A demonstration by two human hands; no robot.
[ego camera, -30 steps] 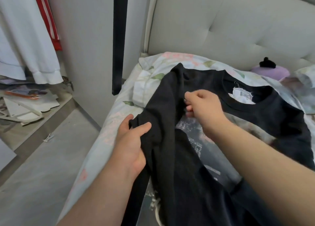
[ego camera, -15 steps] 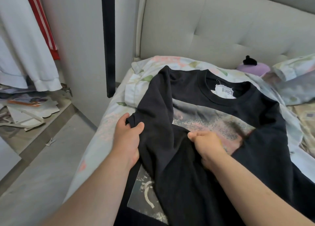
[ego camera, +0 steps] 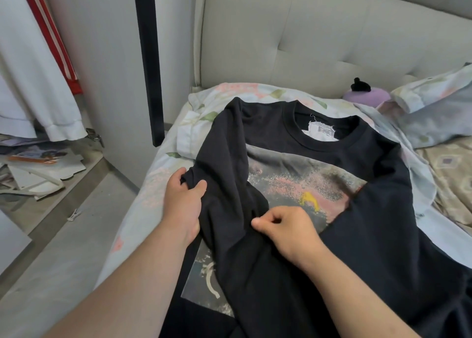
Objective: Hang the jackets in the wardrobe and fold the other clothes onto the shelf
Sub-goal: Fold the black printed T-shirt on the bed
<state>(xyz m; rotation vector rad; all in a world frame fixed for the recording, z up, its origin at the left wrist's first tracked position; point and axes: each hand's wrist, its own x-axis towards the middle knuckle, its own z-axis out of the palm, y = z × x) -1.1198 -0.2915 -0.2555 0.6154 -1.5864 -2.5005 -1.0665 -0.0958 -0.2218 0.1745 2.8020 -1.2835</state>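
A black T-shirt [ego camera: 383,164] with a faded pink and grey print lies front up on the bed, collar toward the headboard. Its left side is folded in over the print. My left hand [ego camera: 182,202] grips the folded sleeve edge at the bed's left side, thumb on top. My right hand [ego camera: 286,228] pinches a fold of the black cloth near the shirt's middle, fingers curled. The shirt's hem runs out of view at the bottom.
The bed has a floral sheet [ego camera: 158,182] and a padded grey headboard [ego camera: 319,36]. A purple plush [ego camera: 367,96] and a pillow [ego camera: 434,108] lie at the back right. The open wardrobe at left holds a white garment [ego camera: 30,82], a red one [ego camera: 51,31] and clutter [ego camera: 35,164] on its floor.
My right hand slid from near the collar down toward me along the folded side to the shirt's middle. The print is more uncovered. My left hand kept its grip on the sleeve edge.
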